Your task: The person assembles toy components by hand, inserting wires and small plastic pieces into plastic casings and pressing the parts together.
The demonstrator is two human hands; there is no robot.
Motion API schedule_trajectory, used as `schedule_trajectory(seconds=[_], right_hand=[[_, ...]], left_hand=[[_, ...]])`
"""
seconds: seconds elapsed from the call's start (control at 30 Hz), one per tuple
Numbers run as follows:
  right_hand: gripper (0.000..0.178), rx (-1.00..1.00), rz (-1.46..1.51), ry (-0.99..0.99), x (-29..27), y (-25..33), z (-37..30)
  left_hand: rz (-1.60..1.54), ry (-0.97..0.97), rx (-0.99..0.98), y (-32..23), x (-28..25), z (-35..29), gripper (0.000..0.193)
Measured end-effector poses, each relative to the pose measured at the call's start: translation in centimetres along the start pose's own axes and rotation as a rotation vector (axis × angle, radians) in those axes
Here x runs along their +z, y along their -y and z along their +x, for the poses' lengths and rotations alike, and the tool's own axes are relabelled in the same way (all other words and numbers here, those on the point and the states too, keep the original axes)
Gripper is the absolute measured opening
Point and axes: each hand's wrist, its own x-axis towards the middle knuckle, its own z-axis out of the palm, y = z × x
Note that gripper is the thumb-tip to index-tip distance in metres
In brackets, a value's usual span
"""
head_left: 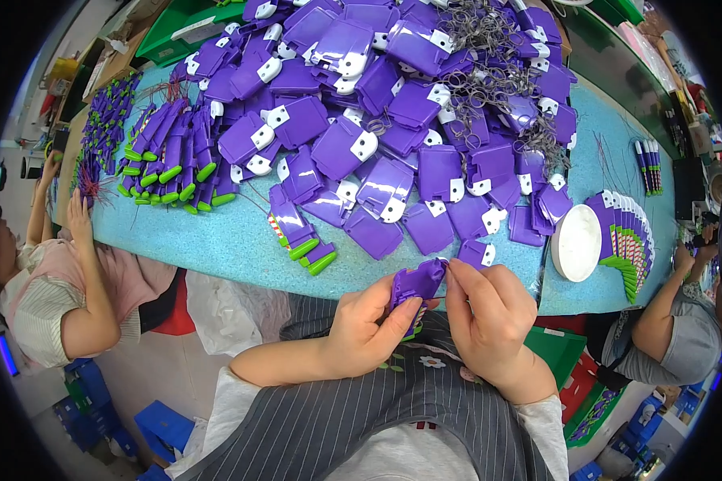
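Note:
My left hand (361, 333) is closed around a purple plastic casing (417, 282), held in front of my body just off the table's near edge. My right hand (493, 317) pinches thumb and fingers together at the casing's upper right corner; what lies between these fingertips is too small to make out. Part of the casing is hidden behind my left fingers. Beyond my hands, a large pile of purple flat covers with white corners (345, 148) spreads over the blue table (273, 268). Two purple pieces with green ends (297, 232) lie just left of it.
Grey coiled wire pieces (489, 72) heap on the pile's right side. To the right stand a white bowl (578, 240) and a fan of purple-and-green pieces (630, 240). Bundled purple-and-green pieces (168, 152) lie left. Co-workers sit at both sides, one with a hand (80, 220) at the table.

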Motion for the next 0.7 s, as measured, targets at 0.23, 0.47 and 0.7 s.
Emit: schedule_trajectory(seconds=[0.23, 0.47, 0.7], right_hand=[[0.014, 0.169, 0.160, 0.078, -0.3, 0.0, 0.7], [0.005, 0.446, 0.665, 0.066, 0.5, -4.2, 3.6], [0.032, 0.391, 0.727, 0.217, 1.0, -0.6, 0.9]], left_hand=[[0.342, 0.040, 0.165, -0.5, -0.2, 0.4, 0.030], [0.207, 0.436, 0.178, -1.2, -1.7, 1.2, 0.026], [0.163, -0.146, -0.010, -1.3, -0.9, 0.7, 0.028]])
